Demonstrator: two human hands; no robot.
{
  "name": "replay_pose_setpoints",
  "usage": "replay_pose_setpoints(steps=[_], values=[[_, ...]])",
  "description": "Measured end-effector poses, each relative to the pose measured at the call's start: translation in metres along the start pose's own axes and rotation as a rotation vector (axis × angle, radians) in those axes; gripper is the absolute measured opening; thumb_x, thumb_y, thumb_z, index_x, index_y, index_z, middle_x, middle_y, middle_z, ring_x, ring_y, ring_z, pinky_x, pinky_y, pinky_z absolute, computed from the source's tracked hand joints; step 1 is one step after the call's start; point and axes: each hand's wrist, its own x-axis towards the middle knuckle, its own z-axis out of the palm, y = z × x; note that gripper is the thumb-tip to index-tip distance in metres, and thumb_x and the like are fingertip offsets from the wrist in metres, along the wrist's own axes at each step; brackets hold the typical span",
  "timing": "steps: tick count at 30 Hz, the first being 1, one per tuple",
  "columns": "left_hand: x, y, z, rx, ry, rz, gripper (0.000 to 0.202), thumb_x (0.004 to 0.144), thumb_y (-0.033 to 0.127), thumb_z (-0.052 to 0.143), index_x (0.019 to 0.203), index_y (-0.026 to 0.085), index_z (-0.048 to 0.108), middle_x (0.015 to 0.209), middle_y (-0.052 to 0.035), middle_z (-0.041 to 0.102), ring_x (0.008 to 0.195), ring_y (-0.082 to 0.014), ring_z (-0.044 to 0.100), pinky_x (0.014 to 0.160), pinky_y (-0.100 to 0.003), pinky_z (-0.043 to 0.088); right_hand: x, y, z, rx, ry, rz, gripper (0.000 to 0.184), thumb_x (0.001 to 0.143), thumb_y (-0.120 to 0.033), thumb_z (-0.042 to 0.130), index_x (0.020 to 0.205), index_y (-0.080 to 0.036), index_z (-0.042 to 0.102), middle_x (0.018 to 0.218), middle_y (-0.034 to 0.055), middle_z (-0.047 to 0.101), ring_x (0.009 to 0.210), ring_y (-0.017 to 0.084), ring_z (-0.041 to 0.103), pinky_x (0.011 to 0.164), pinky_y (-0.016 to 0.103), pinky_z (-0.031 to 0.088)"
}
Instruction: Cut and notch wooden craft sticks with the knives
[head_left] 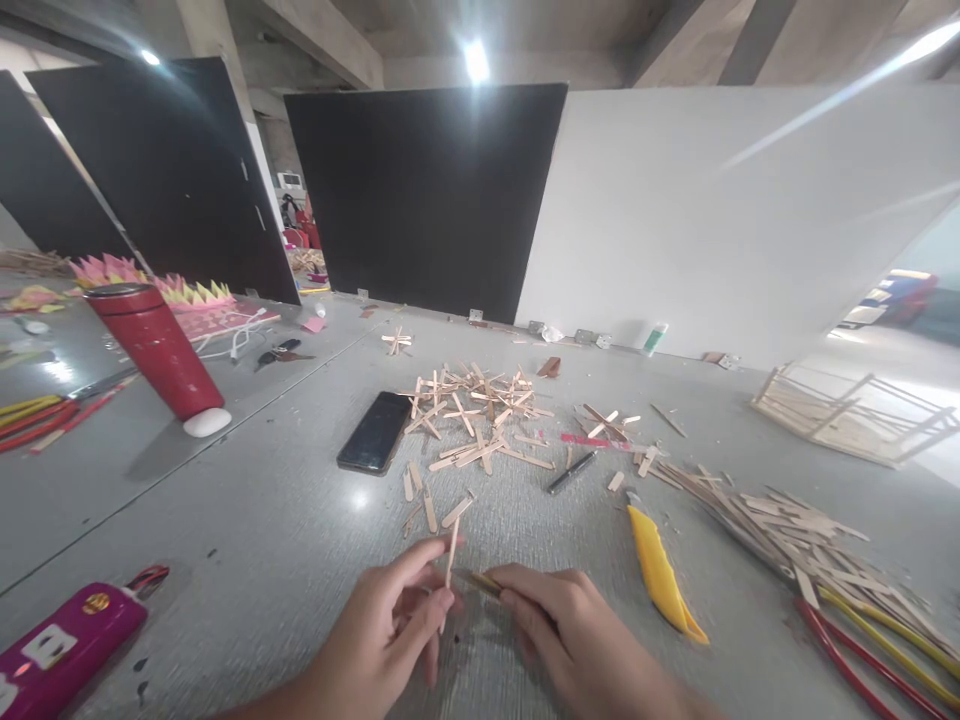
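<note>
My left hand (409, 610) pinches a wooden craft stick (452, 555) upright between thumb and fingers. Close beside it, my right hand (559, 620) is closed, thumb against forefinger, on a small thin piece (484, 582) that points toward the stick; its kind is unclear. Just beyond my hands lie a few loose craft sticks (430, 510). Farther back is a pile of craft sticks (487, 400), many of them joined in crosses. To the right of my right hand rests a yellow-handled cutter (660, 570).
A black phone (374, 432) and a pen (572, 472) flank the pile. At left stand a red bottle (154, 345) and a purple device (71, 645). On the right are more sticks (795, 530), red- and yellow-handled pliers (847, 650) and a stick frame (855, 415).
</note>
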Motion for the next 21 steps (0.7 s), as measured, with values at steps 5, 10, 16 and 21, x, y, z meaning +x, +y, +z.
replay_pose_setpoints(steps=[5, 10, 16, 21], values=[[0.004, 0.004, -0.002, -0.010, 0.030, -0.041, 0.058, 0.096, 0.063, 0.058, 0.119, 0.012, 0.073, 0.071, -0.0007, 0.057, 0.053, -0.0103, 0.048, 0.051, -0.021, 0.039, 0.002, 0.004, -0.005, -0.013, 0.033, -0.078, 0.033, 0.107, -0.027, 0.041, 0.097, -0.021, 0.071, 0.076, -0.0012, 0.062, 0.064, 0.012, 0.043, 0.066, 0.023, 0.042], [0.008, -0.004, -0.006, -0.001, 0.058, 0.009, 0.049, 0.093, 0.061, 0.064, 0.086, 0.014, 0.077, 0.078, -0.0050, 0.065, 0.052, -0.0094, 0.050, 0.053, -0.021, 0.044, 0.003, 0.002, -0.010, -0.145, 0.019, -0.150, 0.030, 0.106, -0.019, 0.043, 0.093, -0.020, 0.070, 0.073, -0.0020, 0.063, 0.061, 0.011, 0.050, 0.060, 0.023, 0.041], [0.008, -0.010, -0.003, -0.009, 0.017, -0.068, 0.043, 0.090, 0.059, 0.069, 0.096, 0.016, 0.070, 0.068, -0.0025, 0.067, 0.050, -0.0128, 0.060, 0.038, -0.016, 0.033, -0.002, 0.002, -0.018, -0.579, 0.091, -0.361, 0.025, 0.103, -0.011, 0.043, 0.096, -0.020, 0.065, 0.069, -0.0014, 0.065, 0.049, 0.011, 0.053, 0.050, 0.028, 0.026], [0.007, -0.004, 0.000, -0.080, -0.015, -0.117, 0.048, 0.085, 0.062, 0.074, 0.083, 0.015, 0.068, 0.067, -0.0009, 0.064, 0.057, -0.0155, 0.067, 0.044, -0.017, 0.044, -0.003, -0.003, -0.025, -0.647, 0.048, -0.354, 0.018, 0.102, -0.012, 0.048, 0.097, -0.019, 0.065, 0.070, -0.0005, 0.068, 0.052, 0.013, 0.058, 0.050, 0.031, 0.025]])
